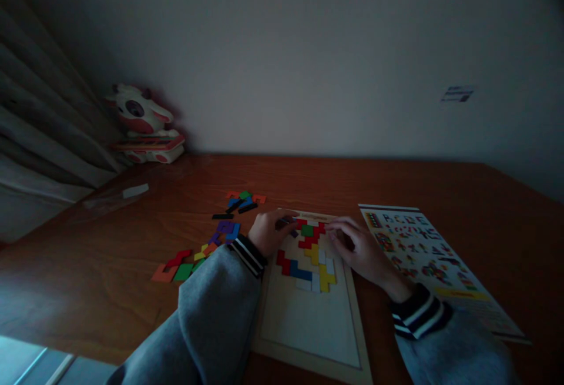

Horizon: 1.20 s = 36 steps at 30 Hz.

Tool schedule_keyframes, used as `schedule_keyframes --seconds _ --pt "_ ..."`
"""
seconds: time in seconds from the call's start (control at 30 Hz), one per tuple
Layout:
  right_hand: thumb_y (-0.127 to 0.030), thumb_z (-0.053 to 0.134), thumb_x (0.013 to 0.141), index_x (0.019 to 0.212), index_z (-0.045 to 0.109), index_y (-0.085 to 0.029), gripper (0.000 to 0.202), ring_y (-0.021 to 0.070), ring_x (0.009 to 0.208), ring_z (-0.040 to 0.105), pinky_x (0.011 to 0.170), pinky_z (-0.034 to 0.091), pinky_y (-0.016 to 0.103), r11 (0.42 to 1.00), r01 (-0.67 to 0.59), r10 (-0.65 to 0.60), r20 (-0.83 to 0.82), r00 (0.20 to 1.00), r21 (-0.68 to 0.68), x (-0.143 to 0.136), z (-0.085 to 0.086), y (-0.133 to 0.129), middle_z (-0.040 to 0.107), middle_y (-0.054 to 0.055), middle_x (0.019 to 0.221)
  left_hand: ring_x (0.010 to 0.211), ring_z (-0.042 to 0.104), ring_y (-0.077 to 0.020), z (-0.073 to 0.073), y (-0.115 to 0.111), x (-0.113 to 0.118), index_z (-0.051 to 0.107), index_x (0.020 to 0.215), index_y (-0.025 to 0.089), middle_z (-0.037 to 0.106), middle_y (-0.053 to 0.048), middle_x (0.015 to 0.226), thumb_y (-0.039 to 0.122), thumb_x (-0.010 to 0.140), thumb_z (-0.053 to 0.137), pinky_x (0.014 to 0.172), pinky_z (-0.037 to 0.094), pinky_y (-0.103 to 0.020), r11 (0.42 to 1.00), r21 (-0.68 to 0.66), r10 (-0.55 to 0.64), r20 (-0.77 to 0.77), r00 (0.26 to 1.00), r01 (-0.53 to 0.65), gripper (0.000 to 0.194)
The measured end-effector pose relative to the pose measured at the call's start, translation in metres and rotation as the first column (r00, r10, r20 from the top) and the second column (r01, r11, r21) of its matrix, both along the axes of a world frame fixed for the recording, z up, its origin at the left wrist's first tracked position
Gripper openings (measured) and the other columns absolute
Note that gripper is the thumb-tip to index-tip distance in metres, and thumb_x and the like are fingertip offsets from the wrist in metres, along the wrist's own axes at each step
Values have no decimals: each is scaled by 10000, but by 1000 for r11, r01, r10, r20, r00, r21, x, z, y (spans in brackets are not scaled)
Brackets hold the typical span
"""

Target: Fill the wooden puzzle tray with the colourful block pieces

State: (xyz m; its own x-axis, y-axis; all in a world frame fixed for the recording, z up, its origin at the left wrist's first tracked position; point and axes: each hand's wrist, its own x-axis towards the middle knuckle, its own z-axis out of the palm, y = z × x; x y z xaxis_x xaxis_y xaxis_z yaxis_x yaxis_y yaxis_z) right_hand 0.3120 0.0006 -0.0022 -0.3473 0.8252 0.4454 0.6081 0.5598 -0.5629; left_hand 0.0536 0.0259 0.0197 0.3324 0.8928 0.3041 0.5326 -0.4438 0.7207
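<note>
Near the far edge of the puzzle tray point(308, 326), left hand point(267, 233) curls fingers at a dark piece point(294, 233), right hand point(359, 250) beside a red piece point(322, 228); grips unclear.

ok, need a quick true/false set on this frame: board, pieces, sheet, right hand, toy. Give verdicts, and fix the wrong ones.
1. The printed sheet lies to the right of the board. True.
2. The loose pieces lie to the right of the board. False: the loose pieces lie to its left.
3. The green piece on the board has red pieces next to it. True.
4. The blue piece on the board is farther from the person than the green piece. False: the blue piece is nearer.
5. The right hand is lifting the printed sheet. False: the sheet lies flat; the right hand is at the board's upper right.
6. The toy is at the far left, by the wall. True.
</note>
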Motion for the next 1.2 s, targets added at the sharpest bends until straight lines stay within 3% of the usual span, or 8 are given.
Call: schedule_keyframes --seconds 0.23,0.5,0.67,0.9,1.07,1.2 --pt "-295 511 955 1079 652 -258 191 244 1065 606 917 508 438 1000 -5 5 -7 1000 -1 -1 -1 0 643 72 1095 689 681 -121 4 -3 6 763 888 214 762 8 792 266 880 670 672 523 -196 1000 0 6 -51 999 -6 107" --pt "-286 518 952 1078 652 -256 186 236 1054 612 906 513 419 1000 -10 10 -12 1000 -4 0 -2 1 637 70 1099 753 721 -147 -2 1 4 719 1079 167 757 -61 970 242 878 640 683 579 -224 999 -39 21 113 993 -17 229" --pt "-287 518 950 1077 648 -256 185 244 1061 608 909 508 425 1000 -16 16 -7 1000 -7 0 -2 1 631 71 1100 771 704 -146 4 -1 2 762 967 189 768 -34 894 248 875 646 719 556 -224 999 -32 8 4 1000 -7 160" --pt "-271 511 953 1064 655 -253 183 242 1078 601 926 500 432 1000 -18 18 -1 1000 -9 -2 2 -1 626 73 1101 648 660 -124 5 -5 6 778 895 227 758 14 763 305 868 661 602 482 -200 995 -36 85 -140 986 -91 143" --pt "-268 509 953 1061 655 -255 182 234 1057 609 916 503 418 1000 -14 14 -1 1000 -14 -2 0 -1 623 66 1100 757 671 -157 1 -3 6 769 868 224 754 -16 850 303 856 696 726 512 -250 991 111 98 -236 967 -73 109" --pt "-262 511 958 1059 644 -245 168 227 1053 600 907 497 411 1000 -17 17 0 1000 -12 -1 -2 0 616 66 1096 873 664 -203 0 -1 -1 750 931 206 751 -52 945 289 885 648 832 525 -337 927 351 -23 -295 955 130 139"
